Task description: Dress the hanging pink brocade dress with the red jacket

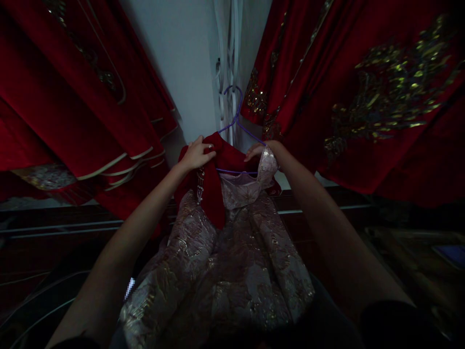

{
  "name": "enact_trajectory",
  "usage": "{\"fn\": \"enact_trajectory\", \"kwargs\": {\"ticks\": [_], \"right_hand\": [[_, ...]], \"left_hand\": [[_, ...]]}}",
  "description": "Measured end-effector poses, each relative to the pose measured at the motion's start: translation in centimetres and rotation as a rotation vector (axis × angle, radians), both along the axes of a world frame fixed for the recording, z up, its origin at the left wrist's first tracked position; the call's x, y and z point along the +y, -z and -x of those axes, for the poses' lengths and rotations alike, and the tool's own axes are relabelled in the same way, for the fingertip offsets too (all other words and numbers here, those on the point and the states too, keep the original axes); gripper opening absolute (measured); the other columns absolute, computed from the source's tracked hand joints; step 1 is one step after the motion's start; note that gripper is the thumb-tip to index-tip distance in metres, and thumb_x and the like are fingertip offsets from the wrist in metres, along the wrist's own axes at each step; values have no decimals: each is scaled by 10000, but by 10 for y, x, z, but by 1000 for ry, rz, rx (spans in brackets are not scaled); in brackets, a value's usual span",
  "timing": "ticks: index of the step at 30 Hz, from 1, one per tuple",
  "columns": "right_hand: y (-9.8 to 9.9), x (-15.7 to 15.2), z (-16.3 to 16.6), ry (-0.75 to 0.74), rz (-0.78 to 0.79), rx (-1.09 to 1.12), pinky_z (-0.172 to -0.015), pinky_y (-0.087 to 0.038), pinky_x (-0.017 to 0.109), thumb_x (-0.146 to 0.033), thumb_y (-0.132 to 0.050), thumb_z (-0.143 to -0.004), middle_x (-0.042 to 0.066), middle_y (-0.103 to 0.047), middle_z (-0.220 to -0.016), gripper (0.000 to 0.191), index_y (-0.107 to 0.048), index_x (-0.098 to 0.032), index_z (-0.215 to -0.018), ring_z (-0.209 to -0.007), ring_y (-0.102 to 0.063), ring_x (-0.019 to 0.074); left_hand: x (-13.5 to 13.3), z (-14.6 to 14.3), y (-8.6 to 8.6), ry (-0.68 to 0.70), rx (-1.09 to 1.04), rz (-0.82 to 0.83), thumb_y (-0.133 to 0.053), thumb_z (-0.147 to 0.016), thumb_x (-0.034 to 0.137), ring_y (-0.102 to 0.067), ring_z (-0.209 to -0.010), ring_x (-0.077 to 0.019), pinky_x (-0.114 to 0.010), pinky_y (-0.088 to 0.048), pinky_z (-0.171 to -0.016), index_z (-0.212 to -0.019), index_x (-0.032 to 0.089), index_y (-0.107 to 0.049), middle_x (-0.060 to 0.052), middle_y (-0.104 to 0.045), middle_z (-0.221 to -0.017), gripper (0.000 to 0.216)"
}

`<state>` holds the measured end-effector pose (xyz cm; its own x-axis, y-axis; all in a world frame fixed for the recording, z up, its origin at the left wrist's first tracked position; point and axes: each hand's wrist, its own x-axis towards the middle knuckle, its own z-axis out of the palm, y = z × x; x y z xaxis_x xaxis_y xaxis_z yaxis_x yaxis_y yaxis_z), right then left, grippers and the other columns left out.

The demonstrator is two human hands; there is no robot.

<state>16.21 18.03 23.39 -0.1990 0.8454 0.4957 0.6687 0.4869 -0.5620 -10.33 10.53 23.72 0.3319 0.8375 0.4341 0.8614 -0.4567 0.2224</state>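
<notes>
Two bare arms reach out from the near edge, one on each side of a pink dress (232, 271) with shiny gold patterns. The skirt of the dress spreads wide close to the person and fills the near middle. Farther out, the top of the dress sits on a purple hanger (236, 127). The left hand (196, 154) is closed on a red cloth (214, 194) that is draped over the left shoulder of the hanger; a strip of that cloth hangs down over the front of the dress. The right hand (258, 151) has its fingers curled on the right shoulder of the dress, pinching the edge where it meets the hanger. So the dress looks already on the hanger, and the red cloth is partly on too, but it looks bunched and not yet smooth. The hook of the hanger points up and does not seem to be hooked on anything; it is hard to tell in the dim light. Past the hands is a pale wall (181, 58) with white cords (228, 48) hanging down it. Big red robes (363, 97) with gold stitching hang on the far right, and more red robes with cream trim hang on the far left (72, 106). Dark shelves or rails run low along both sides.
</notes>
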Motion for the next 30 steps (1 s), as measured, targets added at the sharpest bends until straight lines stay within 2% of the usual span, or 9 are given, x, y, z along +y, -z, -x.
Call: {"fn": "enact_trajectory", "kwargs": {"ticks": [3, 7, 10, 14, 17, 21, 24, 27, 30], "right_hand": [[-8, 1, -8, 49, 49, -61, -588, -429, 275, -446, -732, -594, -30, -548, -580, 360, -597, -172, -786, -571, -512, 128], [-26, -21, -29, 278, -215, -120, -681, -401, 308, -396, -603, -747, 40, -613, -755, 347, -562, -164, -1001, -694, -556, 157], [-34, -48, -53, 394, -340, -222, -684, -390, 343, -335, -618, -736, 76, -630, -785, 278, -574, -170, -956, -740, -566, 212], [-34, -81, -83, 536, -367, -308, -655, -371, 342, -350, -567, -773, 85, -629, -737, 208, -583, -182, -893, -747, -571, 236], [-26, -106, -91, 610, -345, -354, -630, -355, 333, -432, -549, -782, 102, -627, -715, 262, -581, -184, -861, -724, -573, 245], [0, -132, -84, 471, -271, -355, -586, -341, 302, -525, -538, -771, 83, -630, -729, 346, -561, -200, -888, -667, -566, 231], [21, -132, -65, 359, -260, -224, -567, -342, 293, -548, -450, -826, 59, -616, -707, 356, -542, -207, -860, -614, -553, 208], [36, -120, -20, 261, -199, -76, -574, -361, 298, -554, -353, -873, 53, -597, -666, 389, -526, -213, -808, -586, -556, 201], [44, -112, 37, 166, -140, -14, -591, -380, 302, -500, -329, -895, 72, -619, -717, 345, -525, -219, -859, -644, -594, 223]], "left_hand": [[-4, -4, 3, -44, 27, -88, -509, -776, 379, -482, -1064, -317, -485, -346, -928, -937, 177, -649, -122, -494, -1018, 294], [-3, -7, 7, -81, 45, -130, -523, -778, 359, -440, -1134, -349, -501, -317, -955, -961, 166, -621, -158, -484, -1093, 284], [-3, -7, 9, -76, 45, -132, -531, -778, 352, -419, -1154, -360, -503, -314, -956, -980, 162, -607, -167, -472, -1118, 287], [-2, -11, 15, -68, 36, -129, -545, -775, 359, -407, -1158, -364, -501, -312, -960, -983, 165, -600, -169, -469, -1126, 290], [-1, -15, 20, -81, -28, -129, -539, -778, 358, -399, -1159, -369, -508, -303, -966, -954, 158, -599, -174, -467, -1135, 272], [-3, -22, 22, -127, -72, -133, -529, -791, 357, -400, -1162, -370, -508, -307, -959, -935, 155, -592, -170, -471, -1140, 256], [-14, -33, 23, -171, -85, -154, -498, -818, 343, -399, -1167, -369, -511, -314, -941, -967, 162, -577, -168, -477, -1143, 248], [-29, -46, 27, -217, -129, -162, -454, -845, 329, -381, -1182, -381, -528, -308, -923, -1023, 170, -557, -181, -466, -1182, 260], [-37, -49, 30, -270, -153, -184, -421, -862, 328, -363, -1200, -376, -530, -300, -929, -1077, 177, -541, -185, -441, -1224, 289]]}}
